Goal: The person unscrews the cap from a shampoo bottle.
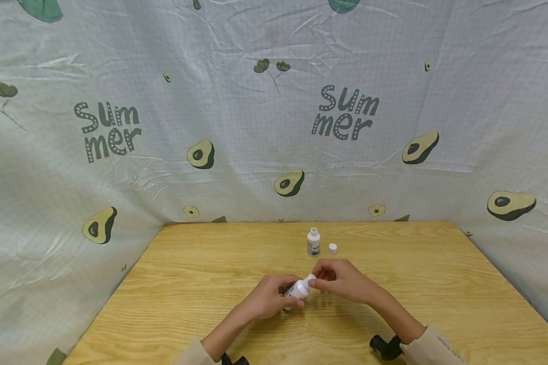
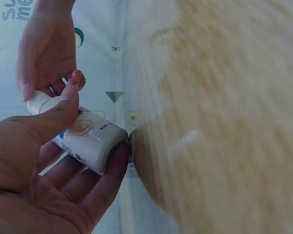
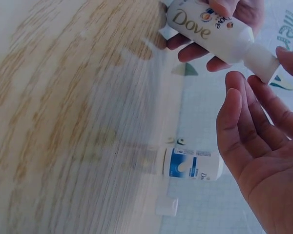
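My left hand (image 1: 267, 298) grips a small white Dove bottle (image 3: 210, 31) round its body, tilted with its cap end up toward the right. In the left wrist view the thumb of that hand lies along the bottle (image 2: 90, 139), with fingers beneath it near the base. My right hand (image 1: 342, 280) pinches the white cap (image 3: 261, 62) at the bottle's end between thumb and index finger; its other fingers are loosely bent. The cap sits at the bottle's neck.
A second white bottle (image 1: 313, 243), uncapped, stands upright behind the hands on the wooden table (image 1: 210, 263). To its right lies a loose white cap (image 1: 332, 248). A patterned cloth (image 1: 246, 111) hangs behind the table and along its sides.
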### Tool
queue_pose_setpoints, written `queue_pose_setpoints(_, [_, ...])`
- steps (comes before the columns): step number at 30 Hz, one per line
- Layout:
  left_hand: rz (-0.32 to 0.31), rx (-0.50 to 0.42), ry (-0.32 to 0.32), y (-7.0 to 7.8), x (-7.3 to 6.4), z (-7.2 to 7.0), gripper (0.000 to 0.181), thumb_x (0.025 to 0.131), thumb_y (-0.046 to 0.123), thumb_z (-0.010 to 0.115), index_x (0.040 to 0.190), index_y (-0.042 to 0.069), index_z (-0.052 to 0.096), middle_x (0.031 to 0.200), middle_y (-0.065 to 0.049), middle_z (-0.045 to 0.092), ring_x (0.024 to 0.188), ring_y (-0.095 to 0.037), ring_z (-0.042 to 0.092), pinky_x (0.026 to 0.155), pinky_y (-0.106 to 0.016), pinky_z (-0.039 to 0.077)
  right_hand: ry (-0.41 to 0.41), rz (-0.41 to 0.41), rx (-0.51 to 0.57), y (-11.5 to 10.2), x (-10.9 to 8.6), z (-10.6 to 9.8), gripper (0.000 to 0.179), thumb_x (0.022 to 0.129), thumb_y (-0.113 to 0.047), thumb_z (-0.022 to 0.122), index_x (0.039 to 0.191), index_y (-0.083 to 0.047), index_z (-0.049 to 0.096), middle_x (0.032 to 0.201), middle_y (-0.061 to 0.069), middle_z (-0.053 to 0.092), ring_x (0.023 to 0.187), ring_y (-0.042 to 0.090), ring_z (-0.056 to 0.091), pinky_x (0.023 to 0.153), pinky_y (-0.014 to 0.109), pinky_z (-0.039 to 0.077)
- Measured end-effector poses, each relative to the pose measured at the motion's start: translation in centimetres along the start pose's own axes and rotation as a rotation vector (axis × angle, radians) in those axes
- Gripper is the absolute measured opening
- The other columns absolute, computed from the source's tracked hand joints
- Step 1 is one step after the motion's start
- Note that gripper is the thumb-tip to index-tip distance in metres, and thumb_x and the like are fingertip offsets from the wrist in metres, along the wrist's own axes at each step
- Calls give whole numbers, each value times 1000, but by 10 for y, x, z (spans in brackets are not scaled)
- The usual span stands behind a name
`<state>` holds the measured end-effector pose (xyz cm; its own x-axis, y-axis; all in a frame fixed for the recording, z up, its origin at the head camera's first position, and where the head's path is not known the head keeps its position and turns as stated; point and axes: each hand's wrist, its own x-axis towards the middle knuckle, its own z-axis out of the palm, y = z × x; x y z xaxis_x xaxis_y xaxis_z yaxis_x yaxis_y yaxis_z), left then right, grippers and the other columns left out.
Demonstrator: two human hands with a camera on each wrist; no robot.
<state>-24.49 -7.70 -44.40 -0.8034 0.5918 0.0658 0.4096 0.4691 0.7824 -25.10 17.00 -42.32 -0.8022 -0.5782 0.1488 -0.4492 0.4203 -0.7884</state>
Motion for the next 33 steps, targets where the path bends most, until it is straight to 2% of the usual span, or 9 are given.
queue_pose_setpoints(9, [-1, -8, -2, -1, 0, 0, 31, 92, 25, 79, 122, 17, 74, 109, 3, 75, 93, 0, 66, 80, -21, 52, -19, -33, 50, 2, -1, 1, 21, 100, -22, 70, 109, -4, 67, 93, 7, 71, 75, 8, 66, 68, 24, 56])
queue_pose_setpoints(14, [-3, -9, -4, 0, 0, 0, 32, 93, 25, 79, 123, 17, 73, 110, 3, 75, 95, -1, 67, 80, -21, 53, -8, -15, 20, 2, 0, 1, 22, 101, -29, 68, 109, -9, 68, 91, 5, 71, 73, 13, 67, 65, 25, 55])
queue_pose_setpoints(21, [-11, -14, -4, 1, 0, 0, 33, 92, 25, 79, 124, 17, 73, 112, 2, 75, 98, -3, 68, 81, -22, 53, -14, 11, 15, 3, 1, 2, 20, 102, -31, 66, 106, -12, 69, 94, 15, 72, 73, 19, 68, 64, 26, 55])
queue_pose_setpoints(28, [-16, -15, -3, 1, 0, -1, 32, 92, 24, 79, 123, 17, 74, 113, 1, 75, 99, -3, 69, 82, -22, 53, -37, -8, 68, 2, -1, 0, 21, 102, -23, 67, 111, -4, 66, 94, 10, 71, 75, 14, 67, 67, 26, 56])
queue_pose_setpoints(33, [-10, -18, -6, 2, 0, -1, 32, 93, 24, 79, 123, 16, 73, 112, 1, 75, 98, -3, 69, 81, -22, 54, -31, 17, 72, -2, -2, -1, 22, 103, -24, 66, 114, -5, 67, 94, 8, 71, 75, 16, 67, 65, 27, 57])
